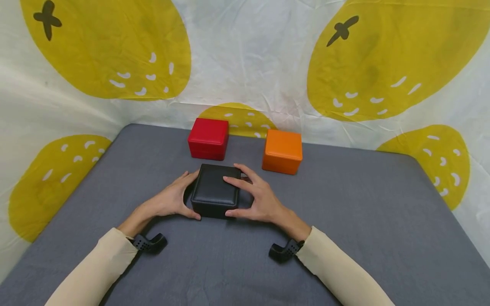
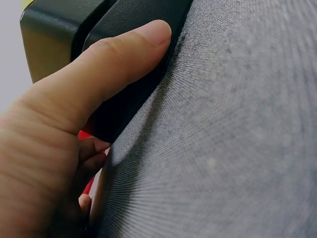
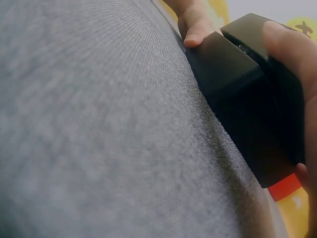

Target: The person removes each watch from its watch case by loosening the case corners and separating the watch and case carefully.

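A black leather-look box (image 1: 216, 185) sits on the grey cloth in the middle of the head view. My left hand (image 1: 170, 200) holds its left side, the thumb (image 2: 126, 57) lying along the front of the lower part. My right hand (image 1: 265, 199) grips the lid (image 3: 250, 32) at the right, with its thumb at the front edge and one finger over the top. A narrow gap runs between lid and base (image 3: 223, 64) in the right wrist view. The box's inside is hidden.
Behind the black box stand a red box (image 1: 208, 138) on the left and an orange box (image 1: 282, 151) on the right, both with lids down. A white curtain (image 1: 249, 55) with yellow fruit prints closes off the back and sides of the grey-covered table (image 1: 363, 212).
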The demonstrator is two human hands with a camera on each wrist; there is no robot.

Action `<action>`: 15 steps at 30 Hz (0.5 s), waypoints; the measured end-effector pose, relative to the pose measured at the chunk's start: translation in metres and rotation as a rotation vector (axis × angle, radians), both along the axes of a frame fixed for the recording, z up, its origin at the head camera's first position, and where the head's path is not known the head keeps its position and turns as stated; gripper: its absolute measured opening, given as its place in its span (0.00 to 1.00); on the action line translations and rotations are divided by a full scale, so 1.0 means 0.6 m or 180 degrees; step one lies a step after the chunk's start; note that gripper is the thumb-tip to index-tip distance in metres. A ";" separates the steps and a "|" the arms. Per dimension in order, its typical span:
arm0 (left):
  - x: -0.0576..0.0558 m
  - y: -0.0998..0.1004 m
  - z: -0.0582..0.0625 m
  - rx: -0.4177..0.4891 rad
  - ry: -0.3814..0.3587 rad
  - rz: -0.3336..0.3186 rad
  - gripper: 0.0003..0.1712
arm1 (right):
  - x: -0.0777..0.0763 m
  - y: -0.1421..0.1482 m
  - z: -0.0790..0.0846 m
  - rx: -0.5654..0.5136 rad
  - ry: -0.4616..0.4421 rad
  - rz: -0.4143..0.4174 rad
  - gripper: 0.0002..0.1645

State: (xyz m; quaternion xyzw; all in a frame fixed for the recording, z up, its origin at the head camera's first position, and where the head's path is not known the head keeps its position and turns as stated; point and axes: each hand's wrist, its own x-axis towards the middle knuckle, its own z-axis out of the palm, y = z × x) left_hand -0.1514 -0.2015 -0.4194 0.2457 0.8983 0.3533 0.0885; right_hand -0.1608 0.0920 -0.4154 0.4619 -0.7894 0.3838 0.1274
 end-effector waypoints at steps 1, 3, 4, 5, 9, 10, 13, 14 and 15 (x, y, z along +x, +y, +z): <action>0.000 0.000 0.000 0.0005 0.0012 -0.0007 0.74 | 0.000 0.000 0.000 -0.0012 -0.0016 -0.0016 0.47; 0.000 0.000 -0.001 0.0011 0.0032 -0.0019 0.74 | 0.001 0.001 0.000 -0.0027 -0.0049 -0.0051 0.47; 0.000 0.000 -0.001 0.0011 0.0036 -0.0019 0.74 | 0.001 0.001 0.000 -0.0038 -0.0071 -0.0062 0.46; 0.000 0.001 -0.002 0.0019 0.0036 -0.0024 0.74 | 0.001 0.001 -0.001 -0.0052 -0.0093 -0.0066 0.46; 0.000 0.001 -0.003 0.0076 0.0057 -0.0082 0.73 | 0.000 0.002 0.000 -0.0129 -0.0200 -0.0085 0.45; -0.001 0.001 -0.004 0.0098 0.0077 -0.0113 0.73 | 0.000 0.001 0.000 -0.0159 -0.0232 -0.0092 0.45; -0.004 0.000 -0.008 0.0167 0.0169 -0.0216 0.72 | -0.001 0.001 0.002 -0.0207 -0.0323 -0.0148 0.44; -0.005 0.000 -0.009 0.0187 0.0202 -0.0250 0.71 | -0.002 0.000 0.003 -0.0221 -0.0360 -0.0163 0.44; -0.005 0.000 -0.010 0.0206 0.0231 -0.0279 0.71 | -0.002 0.000 0.004 -0.0224 -0.0396 -0.0189 0.44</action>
